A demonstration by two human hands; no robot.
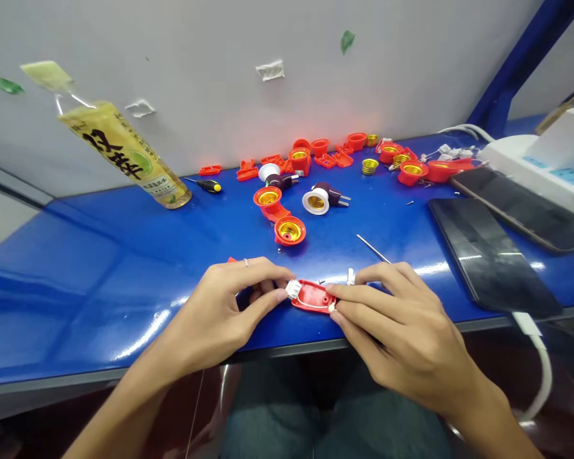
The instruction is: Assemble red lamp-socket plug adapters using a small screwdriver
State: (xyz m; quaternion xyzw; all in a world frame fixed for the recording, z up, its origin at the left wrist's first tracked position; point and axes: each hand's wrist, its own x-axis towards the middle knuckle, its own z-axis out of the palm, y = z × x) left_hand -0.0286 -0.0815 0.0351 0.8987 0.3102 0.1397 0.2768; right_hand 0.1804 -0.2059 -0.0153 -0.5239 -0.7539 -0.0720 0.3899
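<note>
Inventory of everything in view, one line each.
Workbench: one, blue, under everything.
Bottle: one, yellow label, tilted at left.
Screwdriver: one, black and yellow, right of bottle.
Lamp sockets with plug pins: two, white and black, mid-bench.
Twin lamp holder: one, red with brass, mid-bench.
Loose lamp-holder parts: many, red and brass, back of bench.
Smartphones: two, black, right.
Power strip: one, white, far right.
Red housing: one, red, between hands.
Left hand: one, ring on finger, on housing's left end.
Right hand: one, on housing's right end.

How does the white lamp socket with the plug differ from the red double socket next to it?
The white lamp socket has one white cup; the red double socket has two red cups joined by a strip. The white one carries a dark plug with metal pins; the red one shows none. Both have brass-coloured insides and rest on the blue table.
</note>
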